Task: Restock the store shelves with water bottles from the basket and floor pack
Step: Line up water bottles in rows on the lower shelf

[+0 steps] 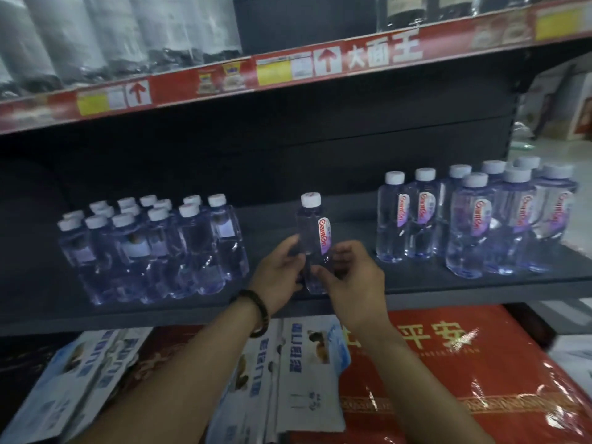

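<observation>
A small clear water bottle [314,232] with a white cap and a pink-purple label stands upright at the middle of the dark shelf [416,283]. My left hand [278,274] grips its left side and my right hand [352,277] grips its right side, low on the body. A shrink-wrapped pack of small bottles [150,251] sits to the left on the same shelf. To the right stand several larger loose bottles [474,219] with the same label. No basket or floor pack is in view.
The shelf above has a red price strip [288,68] and grey wrapped goods. Below the shelf lie red foil-wrapped boxes [464,379] and blue-white packets [288,363]. Bare shelf shows on both sides of the held bottle. An aisle floor shows at far right.
</observation>
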Demonstrator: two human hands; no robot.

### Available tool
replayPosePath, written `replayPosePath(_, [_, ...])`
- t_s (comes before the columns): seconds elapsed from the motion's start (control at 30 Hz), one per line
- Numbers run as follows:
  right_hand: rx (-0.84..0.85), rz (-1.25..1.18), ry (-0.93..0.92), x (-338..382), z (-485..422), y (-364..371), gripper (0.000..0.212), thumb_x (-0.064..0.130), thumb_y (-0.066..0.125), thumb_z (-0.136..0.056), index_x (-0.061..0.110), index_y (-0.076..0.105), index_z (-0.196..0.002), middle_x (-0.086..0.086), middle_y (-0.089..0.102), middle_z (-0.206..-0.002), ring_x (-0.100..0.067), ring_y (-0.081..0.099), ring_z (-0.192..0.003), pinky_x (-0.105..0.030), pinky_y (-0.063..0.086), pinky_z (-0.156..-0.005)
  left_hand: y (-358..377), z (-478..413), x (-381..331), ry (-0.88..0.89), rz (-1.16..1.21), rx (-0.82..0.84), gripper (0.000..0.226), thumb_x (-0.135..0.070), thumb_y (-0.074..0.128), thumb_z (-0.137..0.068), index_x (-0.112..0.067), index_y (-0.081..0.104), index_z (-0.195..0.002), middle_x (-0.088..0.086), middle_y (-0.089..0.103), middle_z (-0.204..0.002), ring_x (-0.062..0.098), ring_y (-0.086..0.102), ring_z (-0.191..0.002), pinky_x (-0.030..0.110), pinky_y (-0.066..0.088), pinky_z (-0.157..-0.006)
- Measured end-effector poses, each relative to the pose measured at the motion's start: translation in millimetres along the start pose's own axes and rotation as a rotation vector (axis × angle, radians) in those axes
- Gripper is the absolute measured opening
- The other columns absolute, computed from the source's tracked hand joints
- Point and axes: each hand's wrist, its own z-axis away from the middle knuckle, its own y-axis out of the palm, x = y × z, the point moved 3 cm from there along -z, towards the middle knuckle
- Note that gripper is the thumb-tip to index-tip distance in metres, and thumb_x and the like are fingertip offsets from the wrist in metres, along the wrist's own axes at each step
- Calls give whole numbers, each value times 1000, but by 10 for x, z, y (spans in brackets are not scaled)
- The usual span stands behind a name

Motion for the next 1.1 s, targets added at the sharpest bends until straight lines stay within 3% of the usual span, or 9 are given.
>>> replayPosePath(0.1, [-90,73,-41,-52,5,-253,40,24,90,-83,39,60,-105,18,68,-101,2,65,-94,-19,53,-82,243,-86,-154,-9,19,66,33,-16,46,-111,-45,56,-123,-6,78,-98,13,79,-84,24,63,-69])
replayPosePath(0.23, [-191,162,-64,-134,33,-589,43,33,87,-85,38,63,-120,15,64,-110,-1,61,-99,-18,47,-84,607,-170,-285,-40,20,196,31,-25,46,-112,-35,51,-140,3,76,-119,26,78,-103,44,62,-93])
replayPosePath(0.37, [-285,292,-71,-240,27,-898,45,34,86,-85,29,65,-124,13,60,-113,-2,57,-94,-9,40,-76,942,-249,-382,-42,-2,266,31,-27,45,-112,-32,52,-142,5,75,-125,26,75,-110,45,60,-96])
replayPosePath(0.47, [-347,355,-83,-303,-2,-1096,44,32,87,-85,23,67,-123,9,61,-111,-7,59,-92,-21,43,-76,1189,-280,-448,-22,-3,296,32,-24,47,-111,-28,52,-143,14,73,-126,32,73,-112,47,57,-99])
replayPosePath(0.6, [-386,411,-55,-362,-55,-1290,46,33,82,-90,19,69,-132,3,62,-116,-14,63,-99,-28,48,-81,1445,-318,-506,8,-28,275,30,-18,55,-108,-25,57,-138,10,76,-109,26,74,-102,47,58,-97])
replayPosePath(0.77, [-384,429,-31,-422,-143,-1399,48,28,79,-92,19,69,-138,2,63,-114,-16,65,-97,-36,56,-84,1626,-472,-459,-77,62,150,26,0,61,-101,-7,65,-126,11,76,-98,21,73,-79,32,63,-73])
replayPosePath(0.87, [-412,450,-5,-424,-179,-1410,45,27,79,-91,19,69,-135,1,64,-115,-18,66,-98,-39,58,-83,1699,-513,-460,-93,56,119,16,-3,65,-99,-15,70,-108,16,77,-105,27,76,-90,42,65,-85])
replayPosePath(0.93, [-436,471,14,-417,-178,-1403,44,28,77,-91,21,69,-134,1,64,-117,-19,65,-99,-38,56,-80,1730,-515,-472,-83,26,107,15,-7,66,-99,-22,69,-97,9,77,-93,26,75,-82,50,63,-90])
replayPosePath(1.1, [-448,496,29,-408,-159,-1406,47,30,76,-92,24,65,-137,3,62,-121,-17,65,-96,-30,47,-75,1749,-493,-466,-74,13,112,14,-13,68,-98,-27,69,-98,4,77,-89,19,71,-74,51,64,-89])
